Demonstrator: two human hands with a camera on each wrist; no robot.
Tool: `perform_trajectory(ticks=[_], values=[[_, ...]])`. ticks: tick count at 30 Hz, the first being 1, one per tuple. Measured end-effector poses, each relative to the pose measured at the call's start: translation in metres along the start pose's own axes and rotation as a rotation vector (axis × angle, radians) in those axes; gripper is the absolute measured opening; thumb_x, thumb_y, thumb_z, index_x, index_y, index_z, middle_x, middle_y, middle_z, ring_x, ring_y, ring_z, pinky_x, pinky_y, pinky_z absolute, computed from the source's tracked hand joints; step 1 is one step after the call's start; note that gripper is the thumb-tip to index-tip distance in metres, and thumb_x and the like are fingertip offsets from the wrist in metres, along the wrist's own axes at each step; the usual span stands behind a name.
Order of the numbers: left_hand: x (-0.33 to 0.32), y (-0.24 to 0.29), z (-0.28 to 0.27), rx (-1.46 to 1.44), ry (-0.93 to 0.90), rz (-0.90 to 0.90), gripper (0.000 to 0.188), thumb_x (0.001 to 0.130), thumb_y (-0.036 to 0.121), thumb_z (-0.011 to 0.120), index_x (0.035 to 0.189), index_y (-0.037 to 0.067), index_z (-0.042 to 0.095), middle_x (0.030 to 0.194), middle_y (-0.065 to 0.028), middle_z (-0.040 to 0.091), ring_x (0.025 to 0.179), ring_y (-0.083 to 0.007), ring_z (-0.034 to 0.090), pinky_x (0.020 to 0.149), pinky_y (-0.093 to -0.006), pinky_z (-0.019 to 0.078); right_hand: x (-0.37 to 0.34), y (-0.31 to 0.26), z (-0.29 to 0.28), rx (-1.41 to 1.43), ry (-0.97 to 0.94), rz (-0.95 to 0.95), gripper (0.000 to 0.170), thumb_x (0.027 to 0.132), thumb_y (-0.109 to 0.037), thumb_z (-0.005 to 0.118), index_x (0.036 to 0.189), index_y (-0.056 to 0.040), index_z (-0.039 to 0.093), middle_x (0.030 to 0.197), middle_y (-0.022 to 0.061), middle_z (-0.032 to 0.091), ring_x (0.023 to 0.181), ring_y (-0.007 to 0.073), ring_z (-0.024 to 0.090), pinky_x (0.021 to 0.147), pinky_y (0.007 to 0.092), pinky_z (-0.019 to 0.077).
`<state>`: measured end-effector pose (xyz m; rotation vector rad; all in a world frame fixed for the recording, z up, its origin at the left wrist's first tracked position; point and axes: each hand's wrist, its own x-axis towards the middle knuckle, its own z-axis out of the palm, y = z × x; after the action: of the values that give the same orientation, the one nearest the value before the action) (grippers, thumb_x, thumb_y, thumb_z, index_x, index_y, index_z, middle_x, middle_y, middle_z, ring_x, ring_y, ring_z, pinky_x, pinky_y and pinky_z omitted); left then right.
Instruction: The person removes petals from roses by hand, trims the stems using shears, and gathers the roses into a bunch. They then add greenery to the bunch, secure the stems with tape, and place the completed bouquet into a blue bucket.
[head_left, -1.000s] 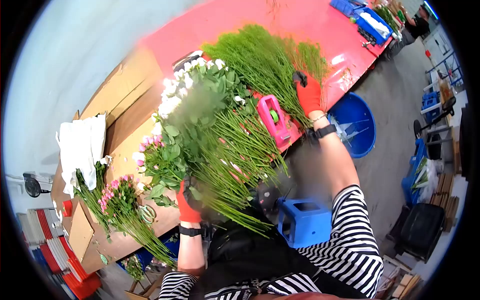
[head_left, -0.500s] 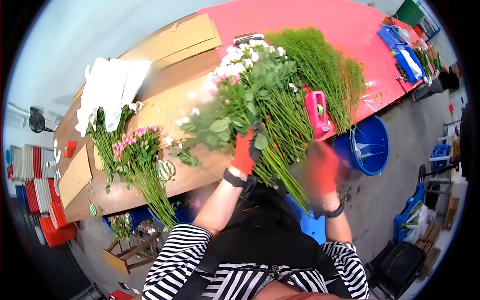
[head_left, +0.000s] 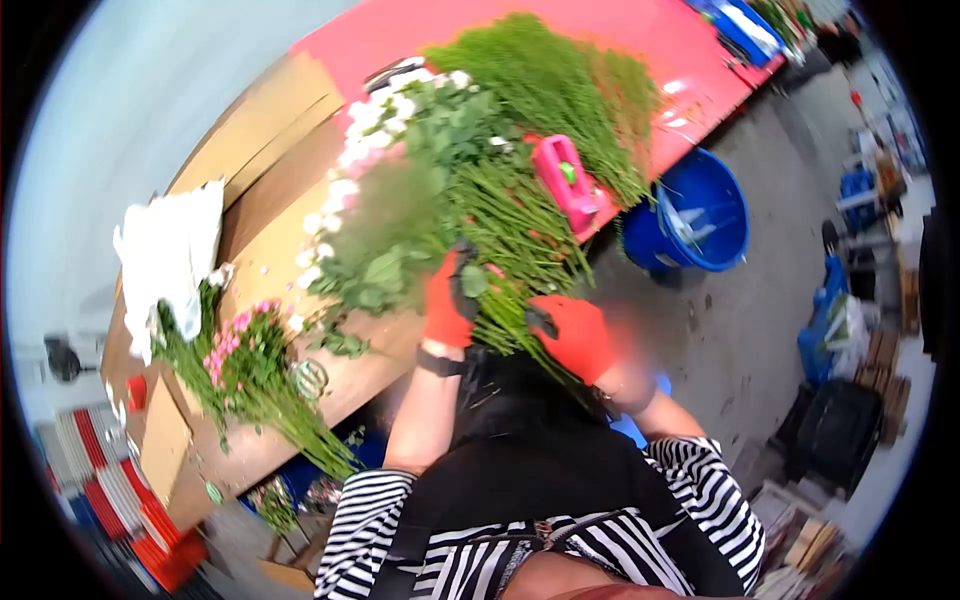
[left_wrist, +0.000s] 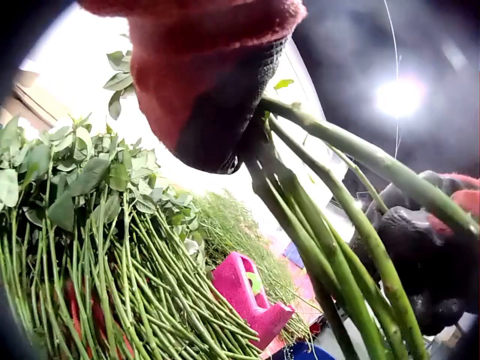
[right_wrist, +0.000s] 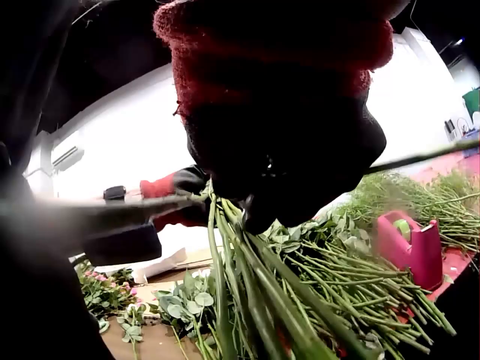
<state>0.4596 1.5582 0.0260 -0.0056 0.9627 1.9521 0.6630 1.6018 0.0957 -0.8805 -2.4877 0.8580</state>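
In the head view my left hand (head_left: 448, 300), in a red glove with black fingers, grips a bunch of green flower stems (left_wrist: 315, 240) below their leaves. The pink and white rose heads (head_left: 365, 155) of this side are partly blurred. My right hand (head_left: 572, 335), gloved the same way, is just right of it, fingers curled at the lower stems. In the left wrist view its black fingers (left_wrist: 420, 259) close round a thick stem that slants out of the bunch. A pile of leafy cut stems (head_left: 520, 225) lies beyond both hands on the table.
A pink tape dispenser (head_left: 565, 180) stands beside feathery greenery (head_left: 540, 80) on the red tabletop. Pink roses (head_left: 245, 340) and a white wrapping (head_left: 175, 255) lie at the left, near cardboard (head_left: 270, 120). A blue bucket (head_left: 735, 225) is on the floor at the right.
My right hand has left the greenery and come back beside my left hand at the stems. My left hand has lifted its bunch; the head view has swung right, then back.
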Motion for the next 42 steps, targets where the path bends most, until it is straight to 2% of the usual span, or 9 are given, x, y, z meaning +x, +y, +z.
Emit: perform_trajectory(ticks=[6,11,13,17,26,30,33,37,42], values=[[0.024,-0.021,0.025,-0.105,-0.111,-0.034,0.027,0.100,0.020,0.055,0.118,0.000,0.061,0.096,-0.0080,0.064,0.089,-0.0217,0.061,0.088,-0.0356,0.0511,0.028,0.067,-0.065,0.180,-0.084,-0.124,0.035,0.086,-0.025,0.071,0.116,-0.0073,0.067,0.101,0.0146,0.069,0.090,0.0319,0.067,0.079,0.0391,0.0537],[0.065,-0.037,0.023,-0.238,-0.310,-0.120,0.022,0.099,0.026,0.057,0.111,0.007,0.058,0.081,-0.0008,0.052,0.071,-0.0137,0.048,0.067,-0.0295,0.0425,0.087,0.241,-0.125,0.483,0.479,0.469,0.037,0.088,-0.017,0.066,0.122,-0.0023,0.064,0.112,0.0125,0.070,0.102,0.0225,0.066,0.091,0.0349,0.0496],[0.074,-0.044,0.033,-0.226,-0.137,-0.133,0.021,0.102,0.025,0.052,0.111,0.007,0.058,0.073,0.0022,0.040,0.062,-0.0115,0.036,0.059,-0.0272,0.0332,0.110,0.329,-0.130,0.365,0.614,0.548,0.031,0.088,-0.015,0.064,0.116,-0.0041,0.065,0.111,0.0111,0.071,0.101,0.0213,0.066,0.090,0.0335,0.0498],[0.080,-0.045,0.066,-0.121,-0.072,-0.105,0.026,0.102,0.029,0.052,0.116,0.008,0.056,0.071,0.0011,0.039,0.062,-0.0103,0.036,0.058,-0.0262,0.0315,0.150,0.369,-0.122,0.159,0.420,0.439,0.026,0.086,-0.020,0.064,0.107,-0.0064,0.070,0.100,0.0164,0.072,0.095,0.0297,0.070,0.083,0.0369,0.0530],[0.114,-0.062,0.057,-0.248,-0.034,-0.211,0.068,0.087,0.069,0.056,0.121,0.010,0.052,0.077,-0.0022,0.050,0.066,-0.0131,0.045,0.063,-0.0302,0.0398,0.247,0.396,-0.088,-0.001,0.197,0.756,0.027,0.086,-0.030,0.065,0.103,-0.0092,0.068,0.104,0.0191,0.069,0.097,0.0397,0.064,0.083,0.0478,0.0498],[0.119,-0.060,0.058,-0.138,-0.072,-0.119,0.064,0.086,0.068,0.058,0.123,0.016,0.052,0.081,-0.0025,0.052,0.067,-0.0143,0.046,0.064,-0.0297,0.0399,0.259,0.393,-0.102,-0.161,0.807,0.440,0.021,0.087,-0.020,0.062,0.102,-0.0057,0.066,0.092,0.0190,0.070,0.093,0.0406,0.064,0.082,0.0469,0.0501],[0.120,-0.057,0.079,-0.121,-0.005,-0.104,0.060,0.089,0.064,0.058,0.125,0.016,0.053,0.082,-0.0025,0.053,0.068,-0.0140,0.046,0.064,-0.0300,0.0405,0.255,0.355,-0.134,-0.064,0.541,0.523,0.022,0.088,-0.016,0.061,0.107,-0.0038,0.064,0.086,0.0154,0.070,0.087,0.0358,0.067,0.078,0.0439,0.0521],[0.123,-0.058,0.092,-0.199,0.026,-0.061,0.053,0.094,0.060,0.053,0.116,0.012,0.053,0.080,-0.0047,0.048,0.067,-0.0169,0.043,0.064,-0.0313,0.0389,0.262,0.333,-0.163,0.187,0.920,0.285,0.022,0.093,-0.010,0.057,0.114,-0.0064,0.061,0.079,0.0091,0.068,0.070,0.0140,0.065,0.062,0.0306,0.0498],[0.127,-0.053,0.096,-0.244,-0.019,-0.069,0.059,0.091,0.063,0.054,0.118,0.011,0.054,0.082,-0.0065,0.050,0.067,-0.0178,0.043,0.066,-0.0334,0.0390,0.261,0.340,-0.182,0.864,0.770,0.398,0.025,0.095,-0.010,0.054,0.118,-0.0022,0.060,0.088,-0.0020,0.058,0.069,0.0098,0.051,0.060,0.0246,0.0429]])
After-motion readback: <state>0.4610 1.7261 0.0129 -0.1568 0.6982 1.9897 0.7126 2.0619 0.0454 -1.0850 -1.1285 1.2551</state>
